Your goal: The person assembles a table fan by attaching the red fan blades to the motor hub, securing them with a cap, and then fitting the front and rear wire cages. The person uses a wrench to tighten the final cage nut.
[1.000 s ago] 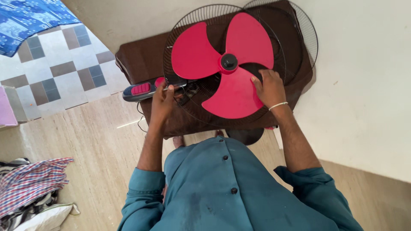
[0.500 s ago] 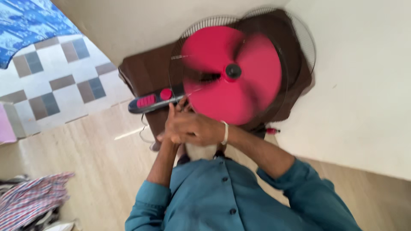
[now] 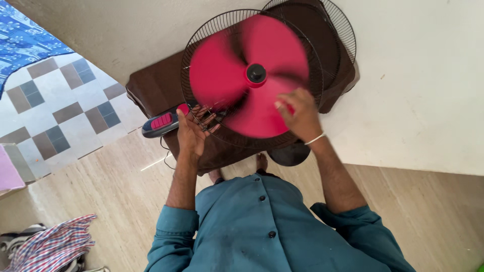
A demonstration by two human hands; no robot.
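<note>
A fan lies face-up on a brown cloth-covered stand (image 3: pixel 151 85). Its red blades (image 3: pixel 232 75) are a spinning blur around a black hub (image 3: pixel 256 73), inside a black wire rear guard (image 3: pixel 201 35). My left hand (image 3: pixel 191 128) rests at the guard's lower left rim, fingers spread, beside the fan's dark neck with red buttons (image 3: pixel 161 122). My right hand (image 3: pixel 297 113) is at the lower right edge of the blades, fingers apart, a white band on its wrist. A second wire guard (image 3: pixel 343 35) lies behind, at the upper right.
A cream wall (image 3: pixel 418 85) runs along the right and back. Beige floor lies below, with chequered tiles (image 3: pixel 60 111) to the left and a blue patterned cloth (image 3: pixel 22 35) at top left. A checked cloth heap (image 3: pixel 50 247) sits at bottom left. The fan's round base (image 3: pixel 290 153) shows under the stand.
The blades, still a second ago, now spin. My right hand swung across to the left hand, then came back to the blades' lower right edge. My left hand has opened at the guard's rim.
</note>
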